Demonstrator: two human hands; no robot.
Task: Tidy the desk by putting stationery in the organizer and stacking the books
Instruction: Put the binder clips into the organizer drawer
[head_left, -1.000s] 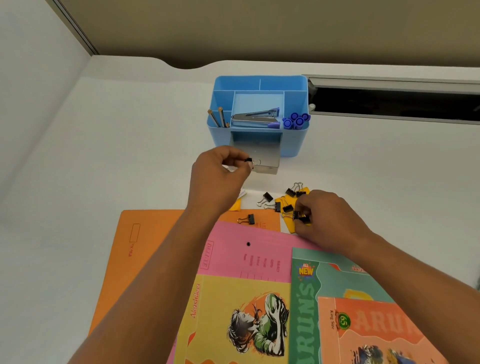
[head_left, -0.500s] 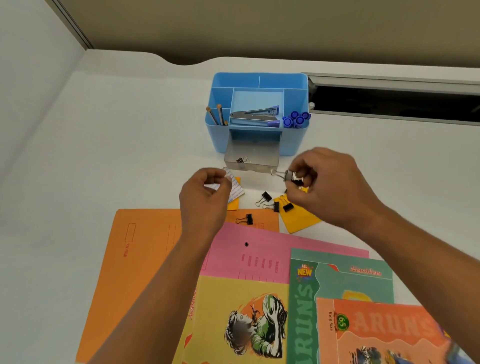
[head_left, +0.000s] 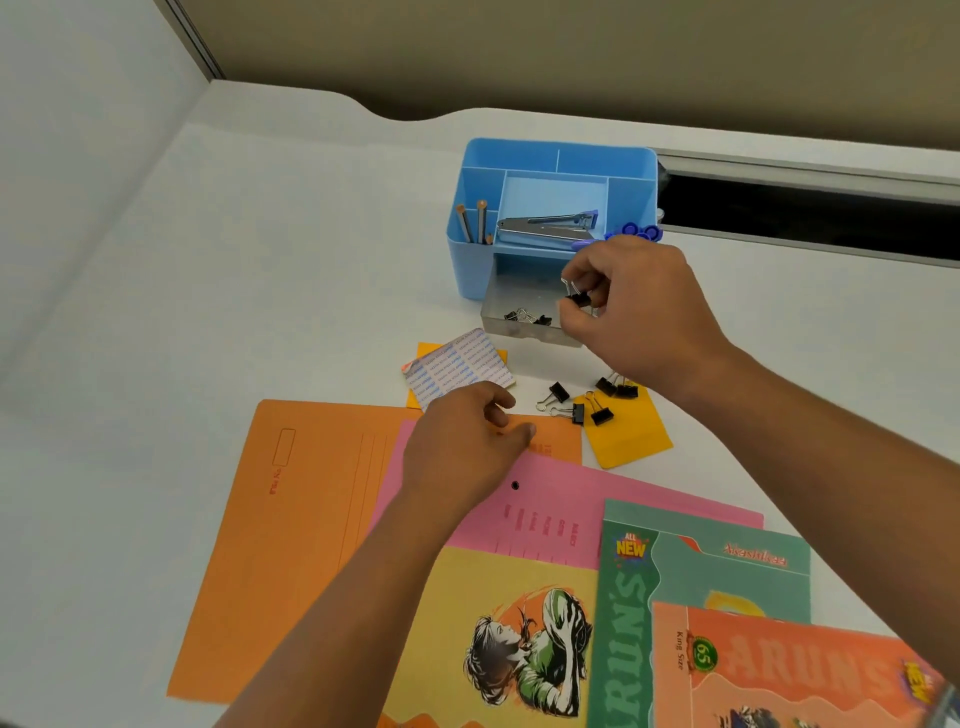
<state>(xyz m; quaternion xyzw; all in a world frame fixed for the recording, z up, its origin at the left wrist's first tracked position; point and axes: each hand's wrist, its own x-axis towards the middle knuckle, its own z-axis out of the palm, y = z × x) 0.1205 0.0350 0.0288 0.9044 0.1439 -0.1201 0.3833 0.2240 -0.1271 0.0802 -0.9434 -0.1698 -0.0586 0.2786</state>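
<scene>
Right hand (head_left: 639, 317) pinches a black clip (head_left: 577, 300) right over the blue organizer's (head_left: 470, 260) open drawer (head_left: 530, 339).
A few clips lie in that drawer. More clips (head_left: 601, 414) sit just in front of the organizer. The left hand (head_left: 462, 441) rests there too, fingers loose, on the orange folder (head_left: 311, 493).

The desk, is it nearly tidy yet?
Not yet. Done: the stapler, pencils and a few clips sit in the blue organizer. Happening: the right hand pinches a binder clip over the drawer. Left: loose clips, sticky notes, and the books, spread out unstacked.
</scene>
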